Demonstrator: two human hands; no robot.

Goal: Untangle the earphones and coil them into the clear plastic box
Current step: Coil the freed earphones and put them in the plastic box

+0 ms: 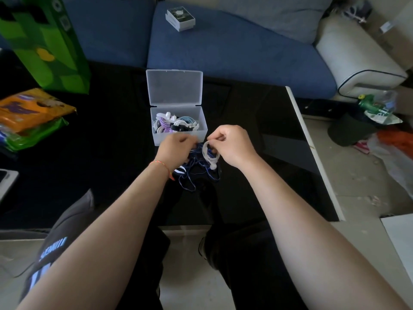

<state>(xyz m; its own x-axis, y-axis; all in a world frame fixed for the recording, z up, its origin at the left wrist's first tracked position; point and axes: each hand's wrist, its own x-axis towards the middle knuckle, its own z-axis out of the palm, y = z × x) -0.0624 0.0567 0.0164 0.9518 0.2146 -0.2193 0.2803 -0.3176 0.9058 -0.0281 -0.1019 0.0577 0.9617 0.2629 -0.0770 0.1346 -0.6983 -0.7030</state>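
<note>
Just near of the box [178, 121] on the tabletop [257, 153], left hand [176, 145] grips the blue tangle [196, 168], right hand [232, 145] pinches a white loop [209, 153]; yanking probably tightens knots.

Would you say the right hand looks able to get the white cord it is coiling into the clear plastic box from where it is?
Probably yes. The clear plastic box stands open just beyond the right hand, lid up, with nothing between them, though coiled earphones already fill much of it and the white cord lies amid the dark blue tangle.

My arms are bare to the elbow. A thin orange-red string bracelet [161, 164] circles my left wrist. My trousers [241, 265] are black.
</note>
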